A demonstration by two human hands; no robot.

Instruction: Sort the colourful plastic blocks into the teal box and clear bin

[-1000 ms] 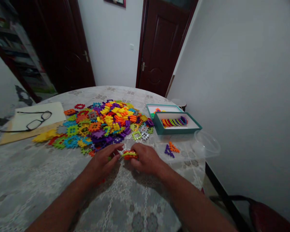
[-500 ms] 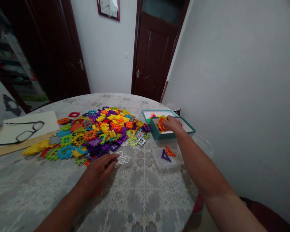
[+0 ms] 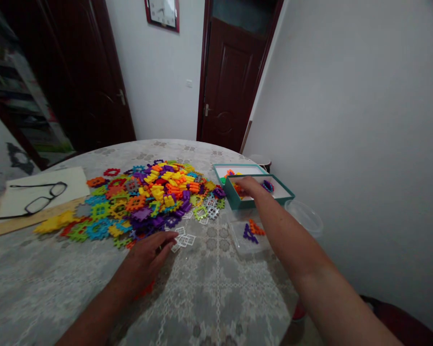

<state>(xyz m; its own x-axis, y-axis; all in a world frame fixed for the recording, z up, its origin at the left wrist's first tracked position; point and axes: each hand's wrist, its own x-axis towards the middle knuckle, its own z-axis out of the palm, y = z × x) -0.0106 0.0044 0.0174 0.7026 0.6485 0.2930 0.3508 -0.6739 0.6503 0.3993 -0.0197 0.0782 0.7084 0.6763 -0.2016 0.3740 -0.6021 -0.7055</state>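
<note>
My left hand [image 3: 152, 254] rests on the tablecloth with its fingers stretched forward and the thumb apart. Its fingertips are at several white lattice window pieces [image 3: 184, 239]. Over on the right, my right hand [image 3: 249, 185] reaches down into a teal box [image 3: 234, 201], its fingers largely hidden. Orange and yellow plastic pieces [image 3: 238, 189] show beside those fingers; whether they are gripped I cannot tell. A dark beaded ring [image 3: 267, 186] lies in the same box. Left of it spreads a big heap of colourful interlocking plastic pieces [image 3: 144, 202].
A clear plastic tray [image 3: 243, 247] holds a purple triangle piece [image 3: 250, 234] and an orange one [image 3: 256, 227]. Behind the box lies its white-lined lid [image 3: 243, 169]. A clear round container [image 3: 303, 216] stands at right. Eyeglasses [image 3: 39, 204] lie on paper at left.
My right hand has lowered into the teal box and shifted slightly left, and the beaded ring shows more. My left hand stays almost where it was.
</note>
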